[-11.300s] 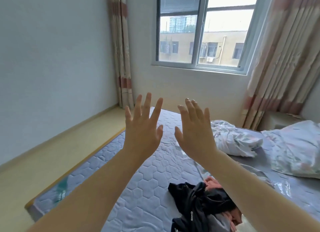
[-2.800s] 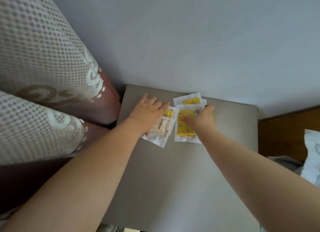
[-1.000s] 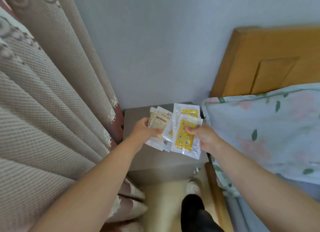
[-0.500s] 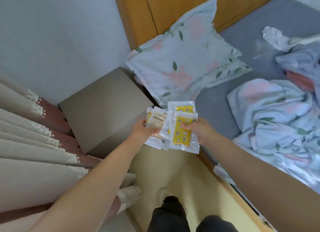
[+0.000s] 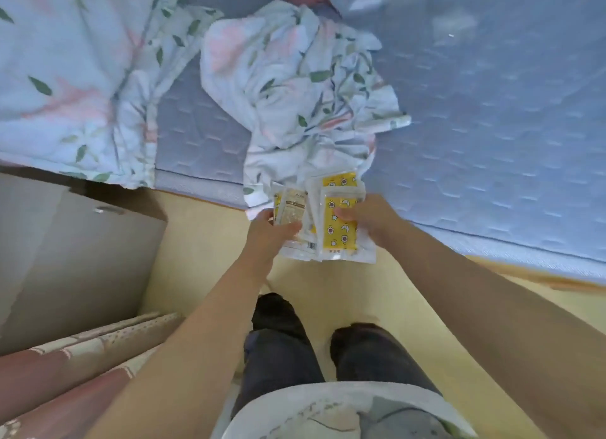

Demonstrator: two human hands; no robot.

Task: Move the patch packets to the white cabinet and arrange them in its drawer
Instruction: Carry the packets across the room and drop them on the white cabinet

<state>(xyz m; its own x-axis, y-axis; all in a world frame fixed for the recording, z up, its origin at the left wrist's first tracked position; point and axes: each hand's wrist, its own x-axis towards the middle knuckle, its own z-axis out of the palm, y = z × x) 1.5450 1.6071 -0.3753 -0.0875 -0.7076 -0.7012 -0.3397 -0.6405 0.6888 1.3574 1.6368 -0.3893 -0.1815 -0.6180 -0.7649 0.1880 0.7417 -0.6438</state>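
Grip, left side: left hand (image 5: 270, 233) curled round the near-left edge of a small fan of clear-edged, beige-printed patch packets (image 5: 292, 217), thumb laid across the face.
Grip, right side: right hand (image 5: 372, 220) pinching the right edge of the clear-edged, yellow star-printed patch packets (image 5: 339, 233), thumb pressed on the front one.
Place of the packets: held in the air before the body, over the pale yellow floor (image 5: 328, 294), just short of the near edge of the blue-grey quilted mattress (image 5: 492, 127); the two bunches overlapping in the middle.
Long axis: near to far, tops toward the bed.
Relation for the coming move: no plainly white cabinet in view. Only a grey-beige box-shaped cabinet (image 5: 82, 258) with a small metal handle (image 5: 105, 210), to the left of the packets, nearer the left hand and well apart from both bunches. Probably a carry to be made, not yet a placing.
Hidden or unclear: number of packets; fingers beneath them; print blurred; cabinet cut off at the left edge, drawer open or closed impossible to tell.
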